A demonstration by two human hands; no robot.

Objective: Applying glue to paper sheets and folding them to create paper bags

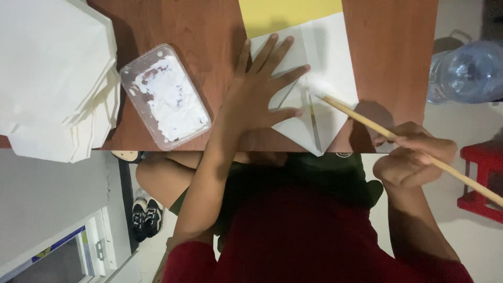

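The left hand (260, 91) lies flat, fingers spread, pressing the folded white paper (319, 89) at the table's (398, 52) near edge. The right hand (414, 157) grips 1 wooden stick (398, 140), its white-tipped end on the paper. A plastic tub of white paste (165, 97) sits left.

On my brown wooden desk (398, 47) I count one clear plastic tub of white paste (165, 97), one folded white paper sheet (325, 78), one yellow sheet (288, 13), one stack of white folded papers (52, 78), and one wooden stick brush (367, 123).
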